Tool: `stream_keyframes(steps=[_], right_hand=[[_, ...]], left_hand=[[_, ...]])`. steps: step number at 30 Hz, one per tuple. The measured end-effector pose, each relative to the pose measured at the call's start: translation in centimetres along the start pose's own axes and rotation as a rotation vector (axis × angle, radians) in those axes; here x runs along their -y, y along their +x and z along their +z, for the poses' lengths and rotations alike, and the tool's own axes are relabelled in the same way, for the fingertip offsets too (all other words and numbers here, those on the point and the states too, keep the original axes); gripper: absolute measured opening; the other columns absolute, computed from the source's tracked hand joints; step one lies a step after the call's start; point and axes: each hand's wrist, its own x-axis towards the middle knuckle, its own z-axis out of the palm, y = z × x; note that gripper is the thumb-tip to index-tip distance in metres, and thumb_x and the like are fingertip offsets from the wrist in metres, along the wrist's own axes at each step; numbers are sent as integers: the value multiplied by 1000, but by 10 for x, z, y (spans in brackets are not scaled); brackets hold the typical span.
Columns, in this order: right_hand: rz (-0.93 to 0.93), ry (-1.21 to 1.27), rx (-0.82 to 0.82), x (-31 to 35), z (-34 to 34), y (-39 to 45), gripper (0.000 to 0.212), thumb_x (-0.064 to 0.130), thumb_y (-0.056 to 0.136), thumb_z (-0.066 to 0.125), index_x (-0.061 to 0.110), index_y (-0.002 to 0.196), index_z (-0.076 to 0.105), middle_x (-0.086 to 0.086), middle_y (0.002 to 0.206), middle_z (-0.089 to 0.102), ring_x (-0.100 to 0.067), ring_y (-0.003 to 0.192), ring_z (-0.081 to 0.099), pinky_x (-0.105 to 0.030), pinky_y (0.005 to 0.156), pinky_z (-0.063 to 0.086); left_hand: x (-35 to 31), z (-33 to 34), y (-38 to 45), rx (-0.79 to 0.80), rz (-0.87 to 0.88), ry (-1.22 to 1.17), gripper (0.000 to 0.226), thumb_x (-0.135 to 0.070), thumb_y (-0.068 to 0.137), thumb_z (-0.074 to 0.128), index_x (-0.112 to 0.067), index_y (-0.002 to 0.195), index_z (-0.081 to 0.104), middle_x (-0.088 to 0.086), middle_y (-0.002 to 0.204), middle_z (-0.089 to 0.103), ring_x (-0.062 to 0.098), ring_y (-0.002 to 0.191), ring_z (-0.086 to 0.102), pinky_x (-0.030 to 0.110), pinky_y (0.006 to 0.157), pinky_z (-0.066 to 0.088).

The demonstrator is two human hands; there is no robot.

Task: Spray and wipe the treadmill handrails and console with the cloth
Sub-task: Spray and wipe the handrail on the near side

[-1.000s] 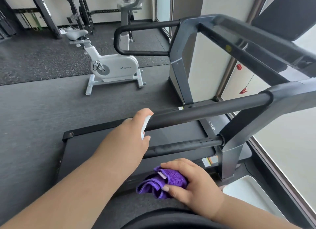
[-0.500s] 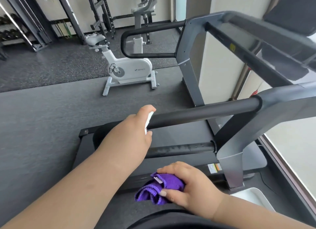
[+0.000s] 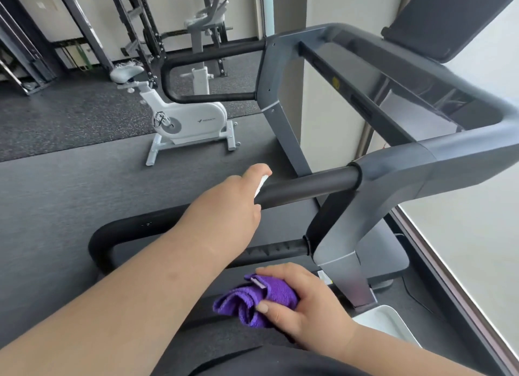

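Treadmill handrail (image 3: pixel 306 188) lay just beyond the left hand (image 3: pixel 224 207), whose fingers gripped a small white spray bottle (image 3: pixel 261 185) apparently mid-spray, while the right hand (image 3: pixel 306 305) clutched the bunched purple cloth (image 3: pixel 252 302), wiping likely next.

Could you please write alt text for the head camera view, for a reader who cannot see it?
A person's left hand holds a small white spray bottle against a treadmill's black padded handrail, while the right hand grips a bunched purple cloth lower down. A white exercise bike stands behind.
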Motion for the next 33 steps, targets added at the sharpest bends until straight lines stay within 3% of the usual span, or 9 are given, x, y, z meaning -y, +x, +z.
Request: stream_keyframes(steps=[8,12,16,19,23,26,28,30,33], right_hand=[[-33,-22,-133,-2,-28,-11,44,57,85,68,41,125,59,20,117,63,-8,111,62,-21,93,46],[-55,-36,-129,0,-34,-14,43,56,86,68,41,126,58,22,119,62,-7,112,62,-23,94,47],[-50,-37,-192,1,-45,-15,43,55,84,70,41,124,60,18,115,65,-9,109,63,-24,92,48],[-57,26,-376,12,-61,-8,38,47,82,70,42,119,64,14,113,68,-14,107,65,-28,91,49],[-203,55,-683,41,-93,22,28,49,91,61,43,118,62,11,114,68,-15,107,65,-22,90,49],[-309,-13,-840,59,-118,55,33,55,94,53,43,124,58,9,122,63,-17,114,60,-31,98,46],[-295,-300,-721,59,-129,78,42,56,96,49,38,134,52,6,135,54,-20,128,48,-35,110,35],[-117,-736,-418,49,-128,95,52,61,95,40,37,141,45,5,145,47,-23,138,36,-45,118,21],[30,-1192,-199,33,-107,98,56,66,96,26,37,141,45,5,144,50,-28,139,35,-59,117,11]], left_hand=[[-53,17,31,32,149,-29,49,-26,93,58,-43,129,30,-5,89,53,17,64,54,33,55,45],[-63,24,37,54,149,-45,45,-24,94,57,-42,127,31,-6,87,52,10,61,50,33,55,46],[-58,20,26,4,112,-95,50,-28,92,61,-44,129,30,-9,94,55,15,70,56,31,60,42],[-35,13,5,0,-3,-195,59,-34,91,62,-52,135,26,-13,100,54,11,80,56,29,65,39],[-14,8,-20,-37,-110,-285,60,-41,91,61,-61,133,24,-19,103,57,-13,87,52,9,67,33],[-15,7,-30,-47,-149,-361,59,-45,89,58,-66,131,23,-21,103,57,-22,97,43,10,68,33],[-15,8,-36,-60,-159,-394,58,-44,89,57,-66,131,24,-21,103,57,-18,96,46,12,68,35],[-14,7,-44,-80,-166,-415,58,-44,88,58,-67,130,26,-22,102,58,-14,94,48,14,68,37],[-9,5,-58,-106,-186,-426,58,-45,86,57,-75,125,25,-25,101,58,-13,95,50,14,68,38]])
